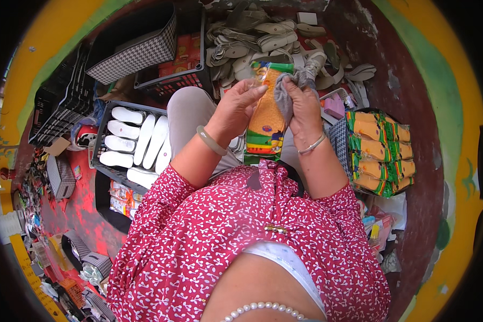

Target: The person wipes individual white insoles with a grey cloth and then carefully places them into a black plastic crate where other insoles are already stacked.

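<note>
In front of me stands a slim, clear packet with green, red and yellow printing and what looks like a tan insole inside. My left hand is closed on its left edge, the thumb lying across the front. In my right hand a crumpled grey cloth is bunched, pressed against the packet's upper right side. Some of the right fingers are hidden behind the cloth and packet. Just to the right, similar packets stand packed together in rows in a checkered basket.
At left, a dark crate holds several white insoles. Beyond my knees lies a big heap of grey-white insoles. A checkered bin and a dark crate with red packs stand at far left. Black crates are stacked beside them.
</note>
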A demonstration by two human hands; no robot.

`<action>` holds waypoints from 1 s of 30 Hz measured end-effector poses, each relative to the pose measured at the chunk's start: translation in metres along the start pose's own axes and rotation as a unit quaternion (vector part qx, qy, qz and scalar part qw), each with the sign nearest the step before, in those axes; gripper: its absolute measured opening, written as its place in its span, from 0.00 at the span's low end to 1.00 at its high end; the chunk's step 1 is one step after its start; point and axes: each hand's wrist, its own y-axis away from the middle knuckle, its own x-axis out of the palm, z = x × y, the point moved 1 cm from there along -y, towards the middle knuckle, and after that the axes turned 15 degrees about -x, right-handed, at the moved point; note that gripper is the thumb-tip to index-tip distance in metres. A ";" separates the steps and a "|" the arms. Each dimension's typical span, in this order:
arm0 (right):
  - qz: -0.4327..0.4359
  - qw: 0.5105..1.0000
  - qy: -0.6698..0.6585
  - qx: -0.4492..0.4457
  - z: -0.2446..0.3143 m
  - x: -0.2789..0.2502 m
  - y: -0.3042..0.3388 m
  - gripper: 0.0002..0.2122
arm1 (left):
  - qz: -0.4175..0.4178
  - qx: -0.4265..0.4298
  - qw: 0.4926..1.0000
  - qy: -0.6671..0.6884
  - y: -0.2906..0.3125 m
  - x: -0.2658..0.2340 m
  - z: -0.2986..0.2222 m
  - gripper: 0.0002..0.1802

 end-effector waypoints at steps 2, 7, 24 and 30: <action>-0.028 0.999 -0.029 0.000 0.007 -0.005 -0.008 0.08 | 0.018 -0.053 0.998 -0.003 -0.001 -0.001 0.002 0.18; -0.031 1.000 -0.004 0.002 0.004 -0.013 -0.015 0.09 | 0.026 -0.117 0.992 -0.034 0.002 0.012 0.013 0.16; 0.116 0.966 0.053 0.223 -0.019 -0.003 0.019 0.11 | -0.127 0.082 0.988 0.000 -0.022 -0.021 0.008 0.12; 0.184 0.944 0.064 0.266 -0.006 -0.001 0.027 0.13 | -0.113 0.094 0.989 0.014 -0.015 -0.012 -0.011 0.12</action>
